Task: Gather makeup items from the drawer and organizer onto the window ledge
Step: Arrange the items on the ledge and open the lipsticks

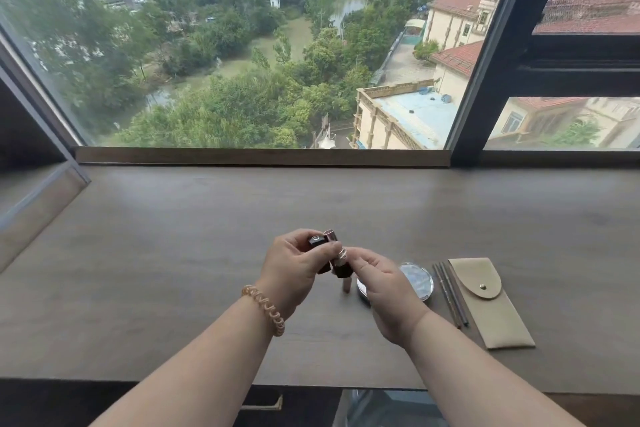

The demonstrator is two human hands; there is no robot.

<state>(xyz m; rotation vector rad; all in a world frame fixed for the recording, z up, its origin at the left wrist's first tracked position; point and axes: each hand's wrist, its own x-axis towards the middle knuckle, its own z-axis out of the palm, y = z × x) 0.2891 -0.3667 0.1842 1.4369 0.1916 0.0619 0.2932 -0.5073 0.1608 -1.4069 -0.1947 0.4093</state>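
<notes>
My left hand [294, 265] holds a small bunch of dark red lipstick tubes [329, 253] upright above the wide wooden window ledge [173, 253]. My right hand [384, 291] pinches one of those tubes near its silver band. Just below the hands a slim pinkish tube [345, 285] stands on the ledge. A round clear-lidded compact [417, 279] lies behind my right hand, partly hidden by it. To the right lie two or three thin pencils [450, 295] and a beige snap pouch [488, 302].
A large window pane [242, 45] with a dark frame post [485, 80] rises at the back of the ledge. A drawer handle [263, 404] shows below the ledge's front edge. An angled panel [34, 198] stands at the left.
</notes>
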